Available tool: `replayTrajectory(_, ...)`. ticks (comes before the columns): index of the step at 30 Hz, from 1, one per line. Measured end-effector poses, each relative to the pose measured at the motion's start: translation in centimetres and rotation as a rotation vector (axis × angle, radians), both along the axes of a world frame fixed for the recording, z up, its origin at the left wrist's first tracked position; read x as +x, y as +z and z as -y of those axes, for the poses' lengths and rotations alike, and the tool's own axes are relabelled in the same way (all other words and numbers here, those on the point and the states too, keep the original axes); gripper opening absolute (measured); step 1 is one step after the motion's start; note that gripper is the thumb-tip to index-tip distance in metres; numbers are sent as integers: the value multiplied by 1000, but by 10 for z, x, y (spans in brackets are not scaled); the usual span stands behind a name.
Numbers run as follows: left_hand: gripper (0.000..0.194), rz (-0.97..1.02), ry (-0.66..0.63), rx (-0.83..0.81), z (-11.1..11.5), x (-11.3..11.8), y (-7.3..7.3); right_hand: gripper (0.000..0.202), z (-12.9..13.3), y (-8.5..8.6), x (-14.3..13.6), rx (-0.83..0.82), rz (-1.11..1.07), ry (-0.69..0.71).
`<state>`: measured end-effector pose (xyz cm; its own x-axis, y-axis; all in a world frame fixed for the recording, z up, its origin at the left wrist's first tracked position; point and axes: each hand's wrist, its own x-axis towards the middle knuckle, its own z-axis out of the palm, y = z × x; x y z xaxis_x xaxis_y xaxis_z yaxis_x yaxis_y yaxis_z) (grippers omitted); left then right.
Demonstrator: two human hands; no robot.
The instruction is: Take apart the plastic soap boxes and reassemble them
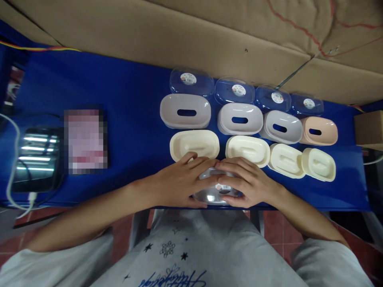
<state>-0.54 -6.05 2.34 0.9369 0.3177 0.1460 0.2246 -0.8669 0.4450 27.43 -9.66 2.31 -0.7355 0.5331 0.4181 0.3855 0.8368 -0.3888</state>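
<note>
Lidded box [211, 198] near table's front edge [344, 206]

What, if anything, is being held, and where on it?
A labelled clear lid: the left hand holds its left end, the right hand its right end, both reaching over the top.
</note>
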Motion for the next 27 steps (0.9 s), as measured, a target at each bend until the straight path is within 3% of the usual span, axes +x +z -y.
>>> replayTrajectory(3,75,38,-14,115,2,2,-3,51,0,2,1,24,16,-18)
replayTrajectory(9,94,26,-14,179,4,6,-7,48,0,2,0,6,-3,-30)
replayTrajectory(16,80,85,-14,246,4,7,-13,44,1,9,-2,10,42,-34)
replayTrajectory(21,73,81,4,209,6,9,-13,44,0,11,-3,-83,101,-38)
replayTrajectory(27,71,31,27,151,8,9,-9,46,0,6,-2,-80,103,-25)
